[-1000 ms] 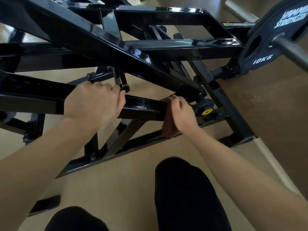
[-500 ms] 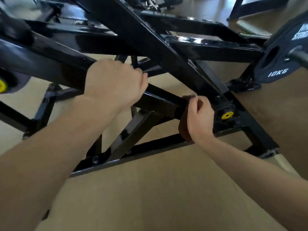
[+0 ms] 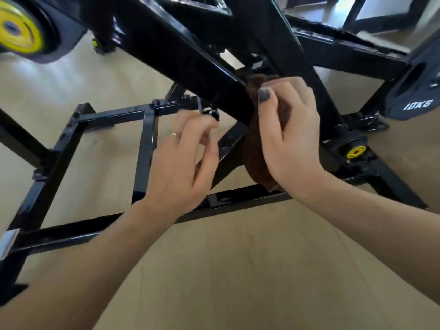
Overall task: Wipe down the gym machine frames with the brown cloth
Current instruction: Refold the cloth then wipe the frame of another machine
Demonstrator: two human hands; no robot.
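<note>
The gym machine's black steel frame fills the upper view, with a thick diagonal bar (image 3: 181, 55) running down to the right. The brown cloth (image 3: 256, 160) is wrapped against the lower end of that bar. My right hand (image 3: 290, 132) grips the cloth, thumb on top and fingers curled round it. My left hand (image 3: 183, 160) hovers just left of the cloth, below the diagonal bar, fingers loosely curled and holding nothing. Part of the cloth is hidden behind my right hand.
Black base rails (image 3: 145, 148) lie on the tan floor (image 3: 238, 258) under my hands. A black 10 kg weight plate (image 3: 416, 91) hangs at the right. A yellow-capped pivot (image 3: 356, 152) sits right of the cloth, and a large yellow-centred roller (image 3: 19, 29) is at top left.
My left hand has let go of the bar it gripped and dropped toward the cloth. My right hand has slid the cloth up along the bar. The view has tilted down and closer.
</note>
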